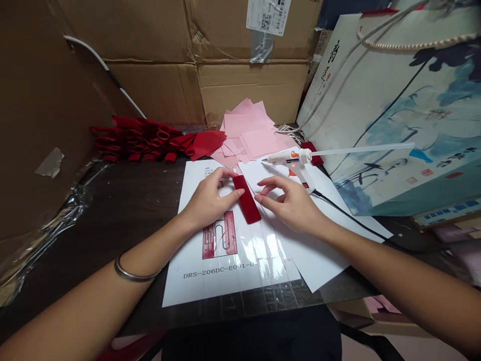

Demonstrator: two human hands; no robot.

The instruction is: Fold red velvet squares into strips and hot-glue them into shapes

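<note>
A dark red strip of velvety material (247, 198) lies slanted on a white printed sheet (210, 271). My left hand (209, 199) rests on the sheet at the strip's left side, with its fingers curled over the strip's upper end. My right hand (289, 200) hovers just right of the strip, fingers bent and apart, fingertips near its right edge, holding nothing I can see. A white hot glue gun (296, 159) with a long glue stick stands just behind my right hand, its black cord (353, 220) trailing off to the right.
Folded red pieces (139, 140) are piled at the back left and pink paper squares (250, 133) at the back centre. Cardboard boxes (169, 55) wall off the back and left. A painted gift bag (406, 120) stands at the right. The dark table's front edge is near me.
</note>
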